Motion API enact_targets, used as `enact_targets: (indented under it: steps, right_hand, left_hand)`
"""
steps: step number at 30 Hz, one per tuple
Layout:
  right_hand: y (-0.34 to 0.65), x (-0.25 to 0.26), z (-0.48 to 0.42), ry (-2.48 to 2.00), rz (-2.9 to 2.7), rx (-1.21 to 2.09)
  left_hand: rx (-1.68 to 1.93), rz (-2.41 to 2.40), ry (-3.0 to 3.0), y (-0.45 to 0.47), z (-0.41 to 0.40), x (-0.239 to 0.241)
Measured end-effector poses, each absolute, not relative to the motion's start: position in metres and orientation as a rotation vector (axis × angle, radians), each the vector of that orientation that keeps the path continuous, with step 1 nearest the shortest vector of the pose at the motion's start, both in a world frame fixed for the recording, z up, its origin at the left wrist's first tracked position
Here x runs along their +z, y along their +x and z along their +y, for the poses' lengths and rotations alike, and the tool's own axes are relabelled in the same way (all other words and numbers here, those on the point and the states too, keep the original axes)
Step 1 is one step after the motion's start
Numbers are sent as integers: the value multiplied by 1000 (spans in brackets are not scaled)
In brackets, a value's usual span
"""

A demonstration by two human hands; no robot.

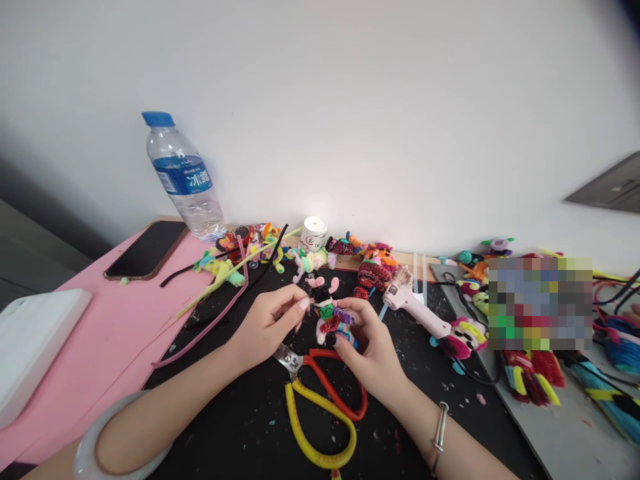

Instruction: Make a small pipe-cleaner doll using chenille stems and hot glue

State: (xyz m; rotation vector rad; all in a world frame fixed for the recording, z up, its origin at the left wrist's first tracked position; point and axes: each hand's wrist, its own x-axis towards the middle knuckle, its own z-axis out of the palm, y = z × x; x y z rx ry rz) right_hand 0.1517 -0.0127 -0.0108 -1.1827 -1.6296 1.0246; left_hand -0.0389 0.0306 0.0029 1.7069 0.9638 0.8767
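Note:
My left hand (pixel 273 319) and my right hand (pixel 367 340) meet over a black mat (pixel 240 413) and both pinch a small pipe-cleaner figure (pixel 327 308) with pink ears, a green and red body and a purple band. The left fingers grip its left side near the head; the right fingers wrap its lower body. Just below the hands lie scissors with red handles (pixel 333 383) and a second pair with yellow handles (pixel 313 433). A pale bangle sits on my left wrist, a thin metal bracelet on my right.
A pink glue gun (pixel 415 300) lies right of the hands. Several pipe-cleaner figures (pixel 310 257) line the wall, with a small white candle jar (pixel 314 233), a water bottle (pixel 185 180), a phone (pixel 147 250) on a pink sheet (pixel 90 347), and loose pipe cleaners (pixel 220 303).

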Motion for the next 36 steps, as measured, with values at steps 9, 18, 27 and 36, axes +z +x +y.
enact_targets:
  steps: [9,18,27,36]
  right_hand:
    - [159,-5,-5,-961,-1308,1504]
    - [161,-10,0,-836,-797,1832]
    - [166,-3,1,-1010,-905,1914]
    - [167,-5,2,-976,-1144,1878]
  left_hand:
    - [810,887,1451,-37,34,-3]
    - [737,846,1433,-37,33,-2]
    - [542,757,1509,-39,30,5]
    - [484,619,1412,-38,30,3]
